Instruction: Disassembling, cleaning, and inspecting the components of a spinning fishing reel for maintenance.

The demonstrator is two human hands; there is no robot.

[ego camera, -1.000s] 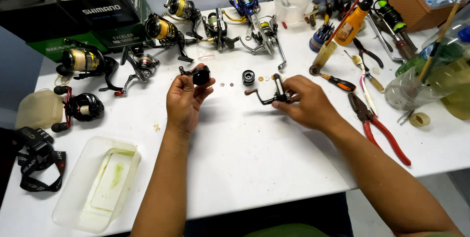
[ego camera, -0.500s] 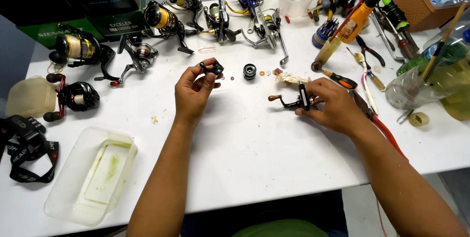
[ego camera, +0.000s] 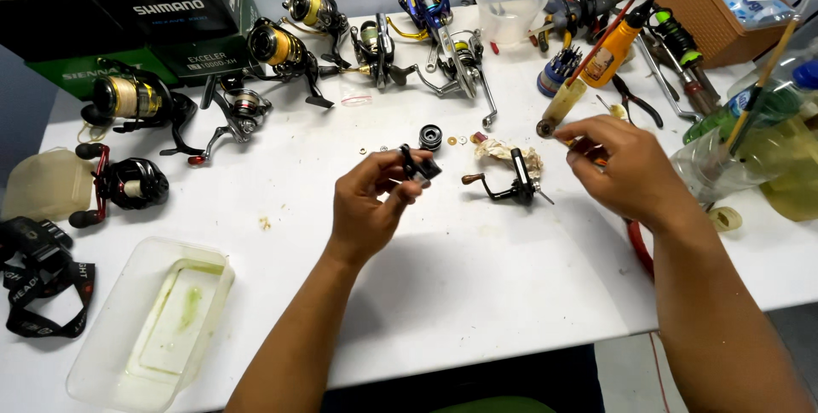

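Left hand (ego camera: 368, 204) pinches a small reel part (ego camera: 419, 166) above the table (ego camera: 477, 294). Just behind the grip: a spool (ego camera: 431, 136) and a row of washers (ego camera: 456, 140). Right of the grip: a handle assembly (ego camera: 509, 187) on the table, a crumpled rag (ego camera: 509, 155) behind it. Further right: right hand (ego camera: 626, 170), fingers on a tool (ego camera: 588, 153). Well left and nearer: a tray (ego camera: 153, 328).

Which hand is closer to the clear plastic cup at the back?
Right. The right hand is just below the cup, slightly to its right; the left hand is farther down and left.
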